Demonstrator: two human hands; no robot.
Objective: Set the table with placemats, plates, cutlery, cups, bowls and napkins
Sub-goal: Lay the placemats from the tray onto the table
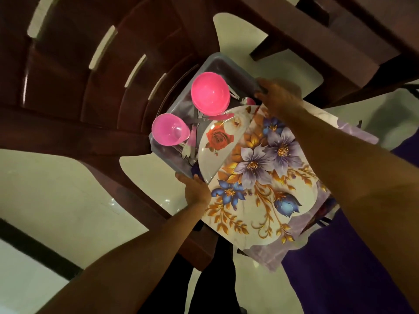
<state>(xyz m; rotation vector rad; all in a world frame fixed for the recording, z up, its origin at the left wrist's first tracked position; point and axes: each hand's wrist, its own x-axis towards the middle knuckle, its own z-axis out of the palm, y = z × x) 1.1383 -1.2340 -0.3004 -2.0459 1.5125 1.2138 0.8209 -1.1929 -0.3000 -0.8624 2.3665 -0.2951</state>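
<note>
A grey plastic tray (pixel 212 61) rests on a dark brown plastic chair and is held at both ends. My left hand (pixel 196 189) grips its near edge, my right hand (pixel 277 96) its far right edge. Inside it lie a stack of pink bowls (pixel 209 95), a pink cup (pixel 169 130), a white plate with a red rose (pixel 217 141) and some cutlery (pixel 192 126) half hidden under them. A floral placemat (pixel 260 177) with purple and blue flowers lies over the tray's right part, atop lilac cloth (pixel 269 254).
The brown chair (pixel 74 94) fills the upper left, its slatted back curving round. A dark wooden table (pixel 328 41) with its leg stands at the upper right. Pale glossy floor tiles (pixel 56 189) show below. Purple fabric (pixel 340 268) hangs at the lower right.
</note>
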